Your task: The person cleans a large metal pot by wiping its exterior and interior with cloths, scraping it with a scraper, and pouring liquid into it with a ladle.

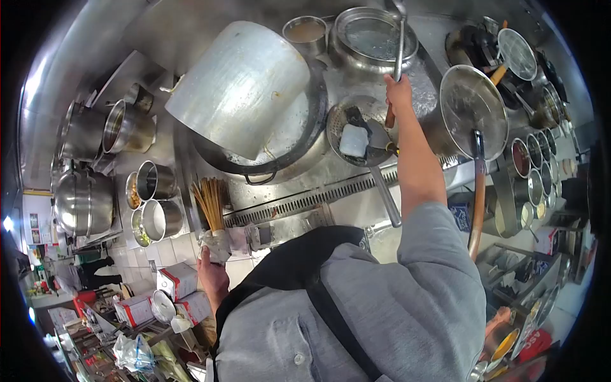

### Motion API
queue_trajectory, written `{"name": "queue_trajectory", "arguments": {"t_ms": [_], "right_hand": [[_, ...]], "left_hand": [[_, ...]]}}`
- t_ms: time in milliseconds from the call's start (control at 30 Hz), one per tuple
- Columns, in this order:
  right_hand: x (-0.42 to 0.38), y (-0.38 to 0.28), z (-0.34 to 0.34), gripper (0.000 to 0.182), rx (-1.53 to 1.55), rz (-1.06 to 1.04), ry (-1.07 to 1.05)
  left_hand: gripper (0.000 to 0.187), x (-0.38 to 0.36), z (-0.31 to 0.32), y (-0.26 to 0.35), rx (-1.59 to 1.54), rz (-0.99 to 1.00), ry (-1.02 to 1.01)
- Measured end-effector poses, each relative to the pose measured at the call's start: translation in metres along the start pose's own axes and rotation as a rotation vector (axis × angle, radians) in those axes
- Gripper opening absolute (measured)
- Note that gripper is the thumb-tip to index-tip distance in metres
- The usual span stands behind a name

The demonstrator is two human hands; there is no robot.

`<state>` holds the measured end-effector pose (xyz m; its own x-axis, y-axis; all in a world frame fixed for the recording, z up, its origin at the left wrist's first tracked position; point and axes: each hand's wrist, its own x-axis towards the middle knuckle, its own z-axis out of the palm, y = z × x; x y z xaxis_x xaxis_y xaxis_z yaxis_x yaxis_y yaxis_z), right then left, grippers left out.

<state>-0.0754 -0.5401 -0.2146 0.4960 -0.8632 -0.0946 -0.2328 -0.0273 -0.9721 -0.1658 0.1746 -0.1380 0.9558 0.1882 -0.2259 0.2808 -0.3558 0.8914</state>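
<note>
My left hand (213, 277) is closed around the wrapped grip of a bamboo wok brush (210, 200), its bristles pointing up and away from me. Stretched far forward, my right hand (400, 92) grips a long-handled ladle (400, 54) with a wooden end; its head lies at the top edge of the view. A big aluminium pot (238, 83) lies tipped inside a wide black wok (280, 165). Below my right hand, a perforated strainer (337, 118) carries a whitish block (354, 141), a dark cloth-like scrap and what looks like a spatula blade (380, 135).
A round pot of water (375, 37) and a smaller pot of brownish liquid (304, 32) stand at the back. A large wok-shaped strainer (474, 105) with a wooden handle is at right. Steel pots (130, 126) line the left. A slotted drain (299, 207) crosses the front.
</note>
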Motion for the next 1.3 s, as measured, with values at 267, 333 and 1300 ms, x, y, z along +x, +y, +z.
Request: {"name": "queue_trajectory", "arguments": {"t_ms": [267, 333, 1300], "right_hand": [[-0.089, 0.039, -0.133, 0.039, -0.378, -0.150, -0.051], [-0.110, 0.044, -0.160, 0.041, -0.370, -0.132, -0.054], [-0.358, -0.021, -0.066, 0.041, -0.474, -0.380, -0.660]], "left_hand": [[0.039, 0.008, 0.017, 0.024, 0.019, 0.067, -0.140], [0.039, 0.009, 0.022, 0.032, -0.165, -0.031, -0.180], [0.042, 0.000, -0.063, -0.042, -0.479, -0.065, -0.334]]}}
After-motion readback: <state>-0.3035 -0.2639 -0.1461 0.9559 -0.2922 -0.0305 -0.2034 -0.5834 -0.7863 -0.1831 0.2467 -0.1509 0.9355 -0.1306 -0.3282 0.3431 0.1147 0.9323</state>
